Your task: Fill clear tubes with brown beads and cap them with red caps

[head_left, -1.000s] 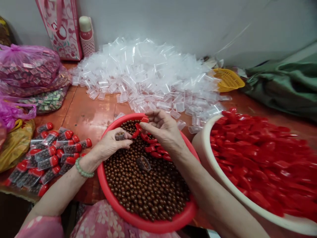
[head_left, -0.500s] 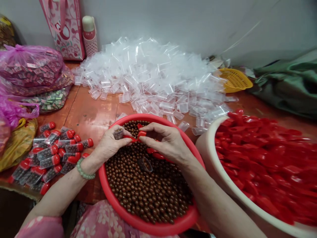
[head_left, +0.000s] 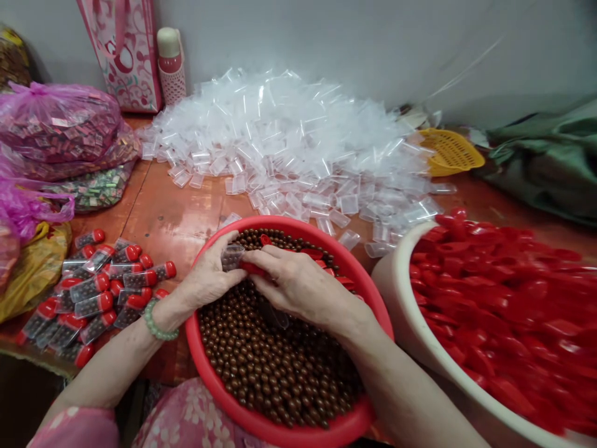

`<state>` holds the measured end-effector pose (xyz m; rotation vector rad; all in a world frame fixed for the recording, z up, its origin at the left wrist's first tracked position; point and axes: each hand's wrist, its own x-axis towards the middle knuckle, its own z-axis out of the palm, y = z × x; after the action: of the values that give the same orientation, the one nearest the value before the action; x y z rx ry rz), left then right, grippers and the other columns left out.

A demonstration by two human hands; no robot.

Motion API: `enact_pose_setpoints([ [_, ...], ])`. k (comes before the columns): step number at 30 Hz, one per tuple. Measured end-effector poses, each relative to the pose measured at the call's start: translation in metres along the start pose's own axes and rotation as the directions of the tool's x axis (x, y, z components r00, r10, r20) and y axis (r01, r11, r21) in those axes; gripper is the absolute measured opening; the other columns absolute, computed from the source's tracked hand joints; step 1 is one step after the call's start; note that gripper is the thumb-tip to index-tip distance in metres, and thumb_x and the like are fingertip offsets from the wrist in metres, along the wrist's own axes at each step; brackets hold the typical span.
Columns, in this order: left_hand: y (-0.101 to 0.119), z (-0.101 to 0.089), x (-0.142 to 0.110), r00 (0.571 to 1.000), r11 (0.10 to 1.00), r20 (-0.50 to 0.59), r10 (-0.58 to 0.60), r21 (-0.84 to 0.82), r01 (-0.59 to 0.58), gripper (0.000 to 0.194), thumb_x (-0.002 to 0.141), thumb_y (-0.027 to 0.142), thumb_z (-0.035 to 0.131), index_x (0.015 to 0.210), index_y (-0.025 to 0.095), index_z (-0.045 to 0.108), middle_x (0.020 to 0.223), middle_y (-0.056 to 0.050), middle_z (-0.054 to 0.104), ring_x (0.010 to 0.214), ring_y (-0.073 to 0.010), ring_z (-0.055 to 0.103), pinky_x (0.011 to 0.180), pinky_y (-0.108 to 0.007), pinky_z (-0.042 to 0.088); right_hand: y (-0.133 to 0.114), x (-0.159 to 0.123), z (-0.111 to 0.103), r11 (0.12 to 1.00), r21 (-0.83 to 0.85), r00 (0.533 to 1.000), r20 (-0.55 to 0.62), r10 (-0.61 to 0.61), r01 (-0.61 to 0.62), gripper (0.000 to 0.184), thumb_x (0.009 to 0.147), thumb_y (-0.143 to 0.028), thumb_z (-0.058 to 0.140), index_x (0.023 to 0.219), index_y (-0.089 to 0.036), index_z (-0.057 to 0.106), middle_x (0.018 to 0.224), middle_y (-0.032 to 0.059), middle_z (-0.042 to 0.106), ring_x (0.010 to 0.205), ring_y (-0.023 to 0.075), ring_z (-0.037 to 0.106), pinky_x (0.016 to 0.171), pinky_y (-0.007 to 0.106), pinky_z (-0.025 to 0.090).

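Observation:
Over a red basin (head_left: 385,323) of brown balls (head_left: 280,373), my left hand (head_left: 203,280) grips a small clear plastic container (head_left: 232,256) with balls inside. My right hand (head_left: 303,286) is closed on a red cap (head_left: 253,269) held against the container's open end. Its fingers hide much of the cap, so how far it sits on the container cannot be made out. Below my right hand another clear container (head_left: 280,319) lies on the balls, partly covered. Several loose red caps (head_left: 345,281) rest at the basin's far right side.
Capped filled containers (head_left: 93,286) lie in a pile at left. Behind the basin spreads a heap of clear containers (head_left: 280,137). A white tub (head_left: 396,274) of red caps stands right. Pink bags (head_left: 56,118), a bottle (head_left: 171,68) and a yellow basket (head_left: 450,152) are farther back.
My right hand has picked a red cap from the loose ones and moved left to the container. My left hand stays nearly in place, and the container has tilted toward the cap.

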<state>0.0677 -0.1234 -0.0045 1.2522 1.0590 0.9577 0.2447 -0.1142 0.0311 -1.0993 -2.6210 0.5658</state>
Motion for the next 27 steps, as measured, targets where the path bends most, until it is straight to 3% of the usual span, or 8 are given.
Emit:
enact_pose_setpoints([
  [3, 0.001, 0.001, -0.001, 0.999, 0.999, 0.017, -0.039, -0.021, 0.039, 0.063, 0.069, 0.013, 0.066, 0.13, 0.014, 0.051, 0.132, -0.012, 0.058, 0.124, -0.0263, 0.053, 0.111, -0.042, 0.036, -0.004, 0.002, -0.001, 0.999, -0.032, 0.999, 0.039, 0.018, -0.016, 0.021, 0.088, -0.01, 0.05, 0.103, -0.013, 0.065, 0.089, 0.0105, 0.067, 0.081, 0.025, 0.066, 0.073, 0.037, 0.052],
  [8, -0.002, 0.002, -0.001, 0.994, 0.972, 0.071, -0.088, -0.212, 0.101, 0.067, 0.071, 0.016, 0.068, 0.133, 0.014, 0.045, 0.131, -0.014, 0.059, 0.119, -0.0259, 0.058, 0.107, -0.043, 0.042, 0.002, 0.0, 0.0, 0.984, 0.179, 0.994, -0.105, 0.036, -0.016, 0.025, 0.086, -0.011, 0.055, 0.11, -0.018, 0.06, 0.102, 0.007, 0.07, 0.091, 0.0194, 0.067, 0.081, 0.031, 0.051],
  [11, 0.0, 0.001, -0.001, 0.997, 0.982, 0.054, -0.047, -0.182, 0.056, 0.064, 0.069, 0.017, 0.072, 0.129, 0.014, 0.049, 0.131, -0.014, 0.058, 0.122, -0.0264, 0.056, 0.108, -0.041, 0.04, 0.006, 0.0, 0.001, 0.958, 0.286, 0.985, -0.17, 0.036, 0.015, 0.025, 0.086, -0.012, 0.056, 0.11, -0.02, 0.06, 0.107, 0.0056, 0.07, 0.094, 0.0175, 0.066, 0.083, 0.029, 0.05],
  [15, 0.006, 0.001, -0.003, 0.995, 0.976, 0.06, -0.079, -0.199, 0.09, 0.062, 0.071, 0.02, 0.072, 0.129, 0.015, 0.051, 0.123, -0.012, 0.062, 0.12, -0.0253, 0.056, 0.105, -0.041, 0.042, 0.011, 0.001, 0.004, 0.92, 0.392, 0.974, -0.197, 0.113, -0.028, 0.006, 0.085, -0.02, 0.061, 0.091, -0.019, 0.061, 0.081, 0.0003, 0.067, 0.069, 0.013, 0.06, 0.064, 0.024, 0.048],
  [19, 0.007, 0.002, -0.004, 0.986, 0.951, 0.066, -0.155, -0.261, 0.167, 0.049, 0.071, 0.019, 0.074, 0.116, 0.014, 0.057, 0.111, -0.01, 0.067, 0.104, -0.0201, 0.063, 0.096, -0.037, 0.046, 0.016, 0.0, 0.01, 0.88, 0.47, 0.959, -0.215, 0.187, -0.067, 0.007, 0.08, -0.021, 0.066, 0.084, -0.02, 0.059, 0.075, -0.002, 0.063, 0.064, 0.0114, 0.057, 0.059, 0.024, 0.046],
  [21, 0.006, 0.002, -0.004, 0.98, 0.933, 0.072, -0.188, -0.298, 0.201, 0.042, 0.068, 0.019, 0.076, 0.107, 0.014, 0.06, 0.104, -0.007, 0.068, 0.096, -0.0172, 0.064, 0.091, -0.034, 0.048, 0.018, -0.001, 0.012, 0.815, 0.575, 0.94, -0.233, 0.249, -0.073, 0.009, 0.079, -0.024, 0.067, 0.085, -0.02, 0.061, 0.077, -0.0016, 0.065, 0.065, 0.0119, 0.059, 0.059, 0.024, 0.048],
  [23, 0.006, 0.002, -0.004, 0.973, 0.915, 0.098, -0.207, -0.333, 0.228, 0.036, 0.068, 0.021, 0.077, 0.1, 0.014, 0.062, 0.098, -0.006, 0.069, 0.091, -0.0155, 0.065, 0.088, -0.032, 0.048, 0.019, -0.001, 0.012, 0.695, 0.715, 0.905, -0.242, 0.349, -0.077, 0.013, 0.078, -0.027, 0.069, 0.089, -0.021, 0.064, 0.077, -0.0014, 0.067, 0.063, 0.0126, 0.062, 0.059, 0.026, 0.052],
  [27, 0.007, 0.0, -0.004, 0.964, 0.914, 0.171, -0.205, -0.318, 0.251, 0.029, 0.069, 0.031, 0.077, 0.086, 0.013, 0.063, 0.084, -0.003, 0.067, 0.078, -0.0127, 0.064, 0.076, -0.027, 0.047, 0.017, 0.003, 0.012, 0.466, 0.884, 0.792, -0.303, 0.529, 0.027, 0.016, 0.073, -0.029, 0.076, 0.085, -0.023, 0.067, 0.074, -0.0026, 0.072, 0.065, 0.0134, 0.068, 0.066, 0.028, 0.058],
])
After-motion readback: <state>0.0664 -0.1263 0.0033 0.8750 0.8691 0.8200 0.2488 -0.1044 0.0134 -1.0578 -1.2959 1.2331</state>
